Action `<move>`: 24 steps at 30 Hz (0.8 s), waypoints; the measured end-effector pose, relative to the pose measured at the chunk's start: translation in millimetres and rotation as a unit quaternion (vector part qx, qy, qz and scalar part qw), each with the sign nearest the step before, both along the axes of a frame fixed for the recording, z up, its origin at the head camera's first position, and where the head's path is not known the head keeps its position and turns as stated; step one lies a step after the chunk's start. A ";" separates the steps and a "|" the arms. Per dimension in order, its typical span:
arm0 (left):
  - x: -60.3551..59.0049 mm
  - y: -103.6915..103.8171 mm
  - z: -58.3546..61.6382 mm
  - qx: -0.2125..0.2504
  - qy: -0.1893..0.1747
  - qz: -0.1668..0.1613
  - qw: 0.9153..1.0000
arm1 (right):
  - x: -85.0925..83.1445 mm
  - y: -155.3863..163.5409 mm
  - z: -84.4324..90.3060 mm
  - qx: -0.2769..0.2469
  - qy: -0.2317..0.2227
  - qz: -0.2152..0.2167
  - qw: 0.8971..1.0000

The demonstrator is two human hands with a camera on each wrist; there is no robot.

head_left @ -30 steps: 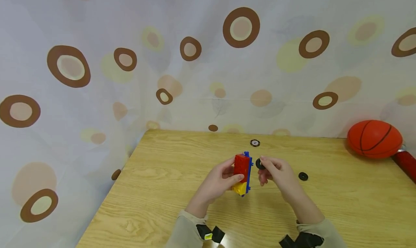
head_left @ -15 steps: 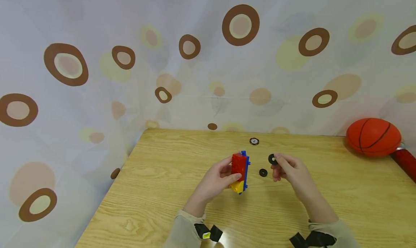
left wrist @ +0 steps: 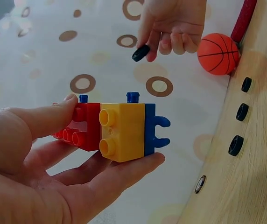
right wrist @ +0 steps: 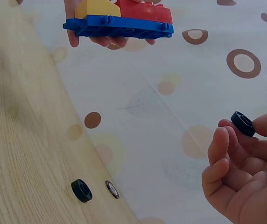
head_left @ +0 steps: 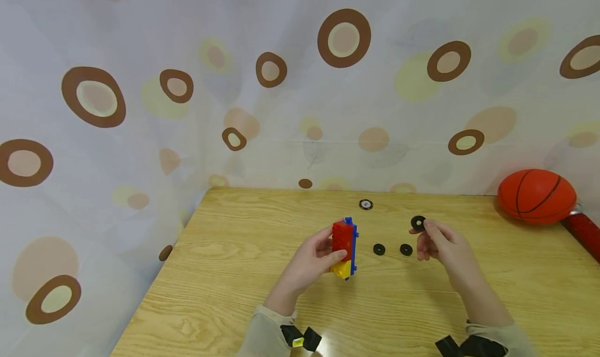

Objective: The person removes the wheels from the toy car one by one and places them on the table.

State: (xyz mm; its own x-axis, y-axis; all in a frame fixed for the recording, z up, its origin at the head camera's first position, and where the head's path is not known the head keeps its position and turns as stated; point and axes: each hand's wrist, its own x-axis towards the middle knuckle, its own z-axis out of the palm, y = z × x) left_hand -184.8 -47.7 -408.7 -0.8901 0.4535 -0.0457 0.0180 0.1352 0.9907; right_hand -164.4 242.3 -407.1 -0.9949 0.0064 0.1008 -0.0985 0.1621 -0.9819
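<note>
Red, yellow, blue brick toy point(head_left: 344, 247); black wheel point(head_left: 417, 222); orange ball point(head_left: 537, 197).

A pale curtain point(head_left: 290, 102) hangs behind and along the left of the scene — white fabric printed with brown rings, tan discs and faint yellow spots. It falls to the far edge of a light wood-grain counter point(head_left: 234, 273), which fills the near part of the view. At the far right, against the curtain, an orange basketball point(head_left: 537, 197) rests beside a red bar point(head_left: 583, 231) — both on the counter. The light is soft and even.
</note>
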 end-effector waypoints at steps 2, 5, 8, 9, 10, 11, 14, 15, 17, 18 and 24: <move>-0.1 0.8 -0.4 -0.002 0.002 0.002 1.000 | 1.7 6.0 -0.6 0.006 -0.003 -0.005 1.000; -0.2 2.1 -0.6 -0.005 0.001 0.005 1.000 | 3.6 14.6 -2.5 0.006 -0.012 -0.013 1.000; -0.3 2.7 -0.6 -0.006 0.000 0.007 1.000 | 4.6 22.0 -5.5 0.001 -0.019 -0.026 0.999; -0.1 2.7 -0.5 -0.006 -0.001 0.008 1.000 | 5.0 24.1 -6.5 -0.001 -0.022 -0.033 0.999; -0.1 2.5 -0.4 -0.007 -0.001 0.010 1.000 | 5.2 26.2 -7.5 -0.004 -0.025 -0.039 0.999; 0.1 2.2 -0.3 -0.008 -0.001 0.012 1.000 | 5.2 28.0 -8.5 -0.005 -0.028 -0.046 0.999; 0.1 1.2 -0.1 -0.009 -0.003 0.016 1.000 | 4.4 33.5 -11.4 -0.013 -0.040 -0.066 0.997; 0.0 1.1 0.0 -0.009 -0.004 0.016 1.000 | 4.0 35.5 -12.5 -0.017 -0.044 -0.072 0.996; -0.3 1.3 0.2 -0.007 -0.006 0.015 1.000 | 3.1 40.3 -14.6 -0.023 -0.049 -0.078 0.996; -0.5 1.6 0.3 -0.005 -0.007 0.013 1.000 | 2.7 43.0 -15.4 -0.028 -0.050 -0.079 0.995; 0.5 3.4 0.6 -0.001 -0.001 0.021 1.000 | 0.6 59.4 -19.1 -0.042 -0.053 -0.086 0.994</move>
State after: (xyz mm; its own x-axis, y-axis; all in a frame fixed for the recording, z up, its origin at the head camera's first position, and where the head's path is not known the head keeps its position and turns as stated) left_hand -184.3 -44.3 -408.1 -0.9079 0.4163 -0.0487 0.0106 0.1388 0.9903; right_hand -163.8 301.7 -426.2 -0.9835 0.1805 -0.0131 0.0288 0.0846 -0.9960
